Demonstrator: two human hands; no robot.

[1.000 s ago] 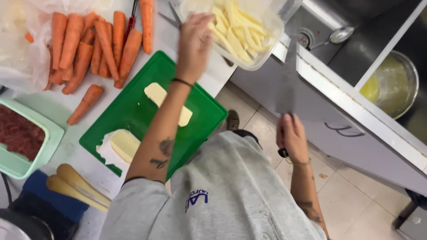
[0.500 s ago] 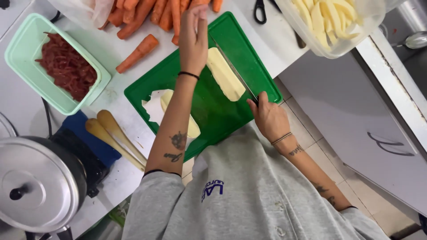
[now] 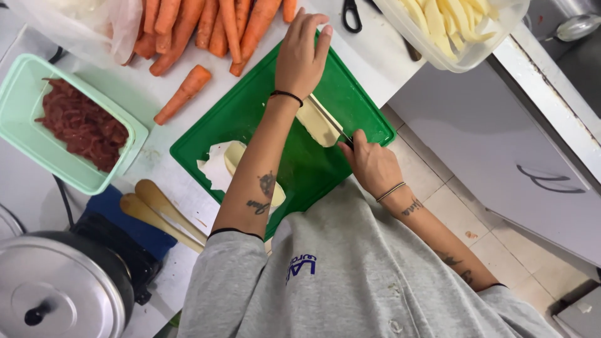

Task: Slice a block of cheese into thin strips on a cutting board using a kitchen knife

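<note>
My left hand presses down on a pale potato piece, fingers curled over its far end, pinning it to the green board. My right hand is clenched around a knife handle; the blade lies lengthwise along the top of the piece, which sits near the board's right edge. 2 more pale slabs lie at the board's near-left part, partly under my left forearm. The board rests on the bench. Beyond it is a heap of carrots, with 1 carrot apart to the left. A mint tub of red meat strips sits left of the board. A clear tub of potato sticks stands at the bench's far right corner, scissors just beside it. 2 wooden handles lie near a pot lid at lower left.
</note>
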